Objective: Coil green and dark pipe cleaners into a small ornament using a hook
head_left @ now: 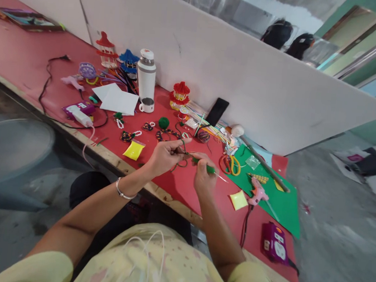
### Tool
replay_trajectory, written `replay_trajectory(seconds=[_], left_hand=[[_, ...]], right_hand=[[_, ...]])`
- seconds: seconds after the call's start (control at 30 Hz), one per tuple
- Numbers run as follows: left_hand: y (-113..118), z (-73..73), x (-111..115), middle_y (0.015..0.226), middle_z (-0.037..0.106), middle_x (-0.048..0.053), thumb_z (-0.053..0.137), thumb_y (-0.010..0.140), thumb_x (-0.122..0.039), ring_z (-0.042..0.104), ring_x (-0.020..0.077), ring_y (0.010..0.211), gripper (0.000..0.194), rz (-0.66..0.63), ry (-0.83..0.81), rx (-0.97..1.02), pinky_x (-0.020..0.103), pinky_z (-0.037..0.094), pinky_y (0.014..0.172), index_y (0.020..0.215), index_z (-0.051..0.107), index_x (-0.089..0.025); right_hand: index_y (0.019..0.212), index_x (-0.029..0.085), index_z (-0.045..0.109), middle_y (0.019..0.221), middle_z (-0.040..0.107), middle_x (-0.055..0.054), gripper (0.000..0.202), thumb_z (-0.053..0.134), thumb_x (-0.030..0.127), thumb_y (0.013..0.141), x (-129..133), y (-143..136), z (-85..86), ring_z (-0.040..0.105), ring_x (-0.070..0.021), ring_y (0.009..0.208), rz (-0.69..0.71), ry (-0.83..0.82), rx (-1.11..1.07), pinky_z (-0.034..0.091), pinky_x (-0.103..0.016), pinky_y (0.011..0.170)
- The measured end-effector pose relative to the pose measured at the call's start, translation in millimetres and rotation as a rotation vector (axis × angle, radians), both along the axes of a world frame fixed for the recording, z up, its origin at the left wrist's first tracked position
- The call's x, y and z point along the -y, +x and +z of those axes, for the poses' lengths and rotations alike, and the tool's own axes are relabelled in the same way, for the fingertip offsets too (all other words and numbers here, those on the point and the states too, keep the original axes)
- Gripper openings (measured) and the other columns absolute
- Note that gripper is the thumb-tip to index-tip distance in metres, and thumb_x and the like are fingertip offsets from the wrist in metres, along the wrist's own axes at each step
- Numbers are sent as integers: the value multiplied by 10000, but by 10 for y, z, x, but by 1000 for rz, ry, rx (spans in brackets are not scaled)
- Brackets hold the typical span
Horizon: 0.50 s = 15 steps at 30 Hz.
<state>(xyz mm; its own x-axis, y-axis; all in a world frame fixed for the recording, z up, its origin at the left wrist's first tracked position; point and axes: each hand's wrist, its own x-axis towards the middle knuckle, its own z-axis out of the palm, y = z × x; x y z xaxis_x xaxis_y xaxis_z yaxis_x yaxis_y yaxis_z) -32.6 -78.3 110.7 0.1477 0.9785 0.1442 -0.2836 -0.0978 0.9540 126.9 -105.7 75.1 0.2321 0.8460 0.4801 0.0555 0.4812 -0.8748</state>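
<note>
My left hand (166, 157) is raised over the red table with its fingers pinched on a dark green strand (182, 163), part of which hangs in a loop below. Close beside it, my right hand (204, 177) is closed around a slim green tool (210, 169) with a thin metal shaft pointing right. The tool's other end reaches the left fingertips, where a small dark piece is too blurred to name. Behind the hands lie a dark braided band (169, 134), a green pompom (164, 122) and a yarn ball (203, 136). Orange-and-yellow-handled scissors (230, 164) lie to the right.
A pink glue gun (258, 192) lies on a green sheet (286, 209), near a purple power strip (275, 243). Yellow packets (134, 150), a white flask (146, 77), white papers (119, 100) and a phone (217, 111) surround the work. A white partition (214, 52) stands behind.
</note>
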Motion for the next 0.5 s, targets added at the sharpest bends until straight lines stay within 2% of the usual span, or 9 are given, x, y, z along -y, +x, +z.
replay_trajectory(seconds=[0.1,0.2,0.27,0.33,0.4,0.5], left_hand=[[74,-31,31,684,665,-53,951,653,-253,575,88,655,730,18,-14,-17,211,530,684,1355,774,-160],[181,-20,81,678,649,-68,946,682,-252,516,60,589,800,7,-54,53,164,440,568,1447,720,-202],[229,10,111,667,629,-72,972,657,-260,468,46,543,846,-8,-101,146,156,367,501,1460,711,-205],[225,50,127,666,620,-74,998,630,-277,413,31,494,867,-50,-172,247,160,297,450,1448,717,-208],[164,89,124,669,610,-75,1007,630,-278,347,13,444,837,-136,-276,328,165,235,415,1418,733,-209],[9,128,82,661,595,-74,984,644,-180,257,-16,400,742,-298,-442,381,158,179,405,1351,759,-177]], right_hand=[[1010,296,848,978,834,-62,236,706,484,996,80,-65,10,751,-228,964,-161,194,116,605,-421,905],[1059,340,838,1042,819,-72,239,701,523,989,102,-172,-10,750,-250,994,-299,331,206,609,-462,907],[1073,353,832,1062,809,-72,240,684,527,998,80,-237,-19,747,-258,1004,-353,376,190,607,-473,902],[1089,361,828,1042,809,-60,215,684,497,1006,42,-270,-21,745,-255,994,-346,422,109,603,-462,892],[1086,357,829,1010,819,-51,215,691,499,1002,4,-252,-21,751,-250,965,-264,430,18,609,-447,864],[1011,319,837,948,837,-56,308,691,588,977,-41,-117,-25,770,-252,902,-122,346,-27,626,-445,818]])
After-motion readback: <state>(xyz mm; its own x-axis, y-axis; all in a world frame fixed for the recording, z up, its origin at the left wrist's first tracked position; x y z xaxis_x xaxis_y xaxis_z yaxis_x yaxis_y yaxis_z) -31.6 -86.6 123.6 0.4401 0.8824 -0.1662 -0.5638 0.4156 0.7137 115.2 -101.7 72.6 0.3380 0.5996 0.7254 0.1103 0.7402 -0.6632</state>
